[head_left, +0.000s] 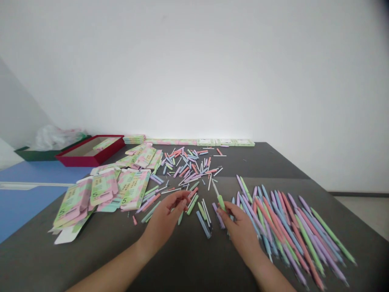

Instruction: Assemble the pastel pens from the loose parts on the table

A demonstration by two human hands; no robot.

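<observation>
The right hand (238, 231) pinches a green pen barrel (221, 202) between thumb and fingers, just above the middle of the bench (188, 263), with a thin white refill (215, 188) sticking out of its far end. The left hand (164, 223) is curled, its fingers drawn together at the near side of a scatter of loose pen parts (188, 170); they hide whatever may lie in them, so I can't say whether they pinch anything. Right of the hands, a fan of whole pastel pens (288, 231) spreads toward the bench's right edge, leaving little margin there. Bare dark bench stays open along the near edge, between the forearms, and in a strip below the far edge. Left of the parts lie flattened printed cartons (103, 190) marked 5, reaching the left edge beside a blue surface (27, 207). Flat boxes (225, 142) line the far edge against a white wall (194, 61). Near the far left corner sit a red tray (91, 151), a green box (36, 155) and a plastic bag (54, 138).
</observation>
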